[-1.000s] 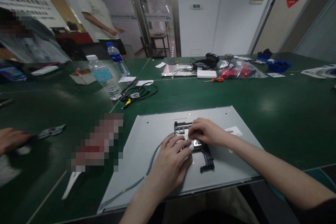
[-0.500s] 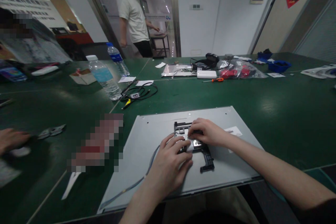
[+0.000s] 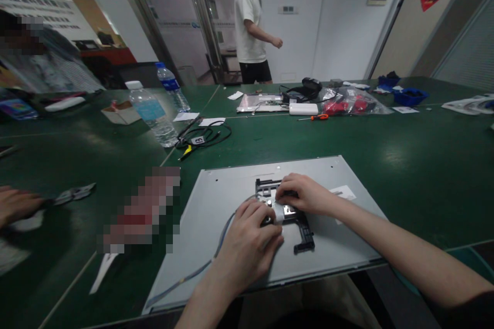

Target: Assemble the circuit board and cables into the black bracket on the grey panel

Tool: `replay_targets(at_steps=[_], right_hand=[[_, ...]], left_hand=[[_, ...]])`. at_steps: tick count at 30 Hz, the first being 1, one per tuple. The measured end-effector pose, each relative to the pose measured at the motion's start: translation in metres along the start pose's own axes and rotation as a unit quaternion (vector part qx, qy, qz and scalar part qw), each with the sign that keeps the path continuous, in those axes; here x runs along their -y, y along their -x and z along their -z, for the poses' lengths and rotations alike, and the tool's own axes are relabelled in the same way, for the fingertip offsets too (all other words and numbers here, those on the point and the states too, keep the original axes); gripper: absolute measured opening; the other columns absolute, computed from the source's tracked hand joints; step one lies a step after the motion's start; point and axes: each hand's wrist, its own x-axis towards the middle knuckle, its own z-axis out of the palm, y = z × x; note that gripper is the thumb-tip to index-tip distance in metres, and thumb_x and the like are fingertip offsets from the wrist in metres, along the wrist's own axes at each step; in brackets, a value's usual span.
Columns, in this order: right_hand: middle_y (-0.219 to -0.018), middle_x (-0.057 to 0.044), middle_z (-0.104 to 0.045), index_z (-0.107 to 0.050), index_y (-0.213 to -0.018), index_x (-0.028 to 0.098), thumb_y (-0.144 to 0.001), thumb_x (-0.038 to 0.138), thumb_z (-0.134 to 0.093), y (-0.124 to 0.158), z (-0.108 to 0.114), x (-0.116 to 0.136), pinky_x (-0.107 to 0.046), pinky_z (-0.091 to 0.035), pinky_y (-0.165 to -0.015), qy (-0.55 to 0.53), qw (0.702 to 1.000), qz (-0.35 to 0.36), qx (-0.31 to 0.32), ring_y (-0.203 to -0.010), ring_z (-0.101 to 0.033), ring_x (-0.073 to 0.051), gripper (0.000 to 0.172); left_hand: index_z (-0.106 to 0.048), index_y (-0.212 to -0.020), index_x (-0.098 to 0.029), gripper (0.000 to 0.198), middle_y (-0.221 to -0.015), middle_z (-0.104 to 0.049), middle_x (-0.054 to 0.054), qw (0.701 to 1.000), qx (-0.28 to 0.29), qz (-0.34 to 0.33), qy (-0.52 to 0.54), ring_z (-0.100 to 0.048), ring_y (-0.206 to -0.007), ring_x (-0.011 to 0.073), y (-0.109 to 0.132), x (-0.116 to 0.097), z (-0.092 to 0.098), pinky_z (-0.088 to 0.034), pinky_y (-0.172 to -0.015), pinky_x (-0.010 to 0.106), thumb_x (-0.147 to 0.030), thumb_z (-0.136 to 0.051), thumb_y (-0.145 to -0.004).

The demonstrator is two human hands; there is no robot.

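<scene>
A flat grey-white panel (image 3: 216, 205) lies on the table in front of me. On its middle sits a black plastic bracket (image 3: 304, 236) with shiny metal parts. My left hand (image 3: 252, 239) is curled over the bracket's left side, fingers bent and thumb close by. Bent fingers of my right hand (image 3: 303, 195) press at its upper middle; their tips are partly hidden. Between the two hands is a small pale, silvery strip (image 3: 278, 213), perhaps tape. A grey-blue cable (image 3: 222, 239) runs from the bracket under my left hand toward the panel's lower left corner.
Left of the panel are bottles (image 3: 152, 113), black cables (image 3: 208, 136) and a blurred-out pink item (image 3: 142, 205). Another person's hand (image 3: 19, 205) rests at far left. Farther back lie an orange-handled screwdriver (image 3: 318, 117) and a plastic bag (image 3: 355, 103). A person (image 3: 250, 25) walks behind the table.
My left fingers have drawn back slightly, showing more of the silvery part. My right hand is nearly still. The person behind the table has walked to the right.
</scene>
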Motion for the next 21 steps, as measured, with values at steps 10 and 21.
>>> replay_targets(at_steps=[10,21], right_hand=[[-0.088,-0.004,-0.066,-0.069,-0.090,0.019,-0.087,0.014,-0.065,-0.0004,-0.0008,-0.0018,-0.030,-0.044,-0.081,0.007,1.000,0.002,0.004,-0.088,-0.058,-0.018,0.007],[-0.088,-0.004,-0.066,-0.070,-0.090,0.019,-0.087,0.014,-0.065,0.0001,0.0002,0.0000,-0.031,-0.044,-0.081,0.004,1.000,0.000,0.002,-0.089,-0.059,-0.018,0.007]], left_hand=[[-0.068,-0.091,-0.025,0.009,-0.113,-0.064,0.003,1.000,0.013,-0.013,0.007,-0.053,-0.111,0.0251,-0.0010,0.0012,-0.0012,-0.038,-0.103,0.052,-0.020,-0.061,-0.087],[-0.069,-0.091,-0.026,0.011,-0.111,-0.065,0.002,1.000,0.009,-0.021,0.005,-0.056,-0.108,0.0244,-0.0019,0.0021,-0.0026,-0.038,-0.102,0.052,-0.020,-0.061,-0.087]])
